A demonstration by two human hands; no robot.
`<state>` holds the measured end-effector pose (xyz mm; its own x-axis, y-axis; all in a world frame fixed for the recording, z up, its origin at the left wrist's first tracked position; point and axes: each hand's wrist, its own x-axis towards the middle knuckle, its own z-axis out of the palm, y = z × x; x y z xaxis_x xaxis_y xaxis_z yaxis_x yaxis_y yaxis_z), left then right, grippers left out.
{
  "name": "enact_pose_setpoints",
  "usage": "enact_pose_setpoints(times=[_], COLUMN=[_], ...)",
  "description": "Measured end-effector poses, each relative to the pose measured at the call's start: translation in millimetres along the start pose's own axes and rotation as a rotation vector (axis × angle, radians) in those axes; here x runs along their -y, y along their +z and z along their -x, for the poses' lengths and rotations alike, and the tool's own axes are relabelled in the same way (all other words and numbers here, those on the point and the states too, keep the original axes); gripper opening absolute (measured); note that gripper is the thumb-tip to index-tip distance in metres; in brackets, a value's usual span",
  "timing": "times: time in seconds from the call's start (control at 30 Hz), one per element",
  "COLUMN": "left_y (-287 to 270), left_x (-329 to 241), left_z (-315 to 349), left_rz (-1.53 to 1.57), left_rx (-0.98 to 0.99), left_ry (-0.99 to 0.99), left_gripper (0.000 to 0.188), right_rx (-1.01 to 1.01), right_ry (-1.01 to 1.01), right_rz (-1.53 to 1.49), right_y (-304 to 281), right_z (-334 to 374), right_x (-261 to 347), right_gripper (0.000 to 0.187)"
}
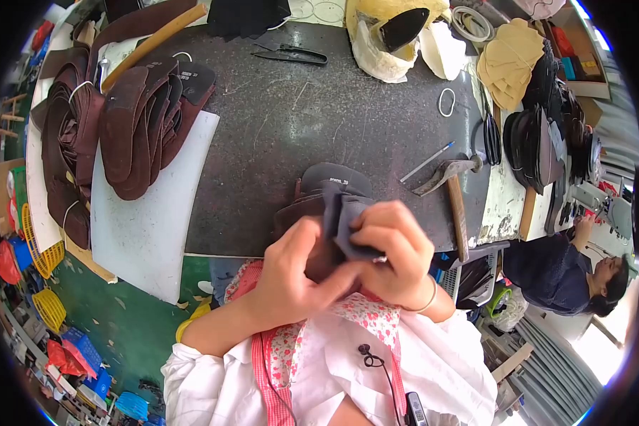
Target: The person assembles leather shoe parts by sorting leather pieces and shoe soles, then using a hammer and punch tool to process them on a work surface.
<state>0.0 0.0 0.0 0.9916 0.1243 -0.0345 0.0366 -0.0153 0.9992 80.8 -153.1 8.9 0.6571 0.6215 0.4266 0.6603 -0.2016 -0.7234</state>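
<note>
Close to my body, at the table's near edge, both hands are closed on a dark grey and brown shoe insole (pixel 348 221), which is bent between them. My left hand (pixel 291 273) grips its brown side, with thumb and fingers pinched. My right hand (pixel 394 248) curls its fingers over the grey edge. Part of the insole is hidden by my fingers. Just beyond my hands, a small pile of dark insoles (pixel 336 177) lies on the black tabletop (pixel 284 135).
Brown insole bundles (pixel 131 135) sit at the left beside a white board (pixel 145 227). To the right are a hammer (pixel 456 206), a pen (pixel 427 162) and stacked dark pieces (pixel 536 149). Scissors (pixel 291 55) lie at the far side. A person (pixel 564 273) sits at the right.
</note>
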Motion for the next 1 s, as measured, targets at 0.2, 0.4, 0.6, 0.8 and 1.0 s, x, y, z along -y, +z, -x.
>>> enact_pose_setpoints(times=[0.2, 0.4, 0.6, 0.8, 1.0], left_y=[-17, -12, -21, -30, -26], left_x=[-6, -9, 1, 7, 35], left_z=[21, 16, 20, 44, 35], left_rz=[0.101, -0.136, -0.119, 0.004, 0.028], left_rx=[-0.210, 0.106, -0.204, -0.269, -0.354], left_ry=[-0.198, 0.201, 0.034, -0.323, -0.313], left_gripper=[0.025, 0.014, 0.043, 0.006, 0.009], right_rx=[-0.247, 0.284, 0.286, 0.301, 0.151], right_ry=[0.442, 0.365, 0.380, 0.494, 0.468], right_rz=[-0.491, -0.295, -0.419, -0.216, 0.036], right_y=[-23, -20, -17, -4, 13], right_z=[21, 6, 5, -2, 2], right_x=[12, 36, 21, 6, -9], right_gripper=[0.026, 0.043, 0.020, 0.015, 0.017])
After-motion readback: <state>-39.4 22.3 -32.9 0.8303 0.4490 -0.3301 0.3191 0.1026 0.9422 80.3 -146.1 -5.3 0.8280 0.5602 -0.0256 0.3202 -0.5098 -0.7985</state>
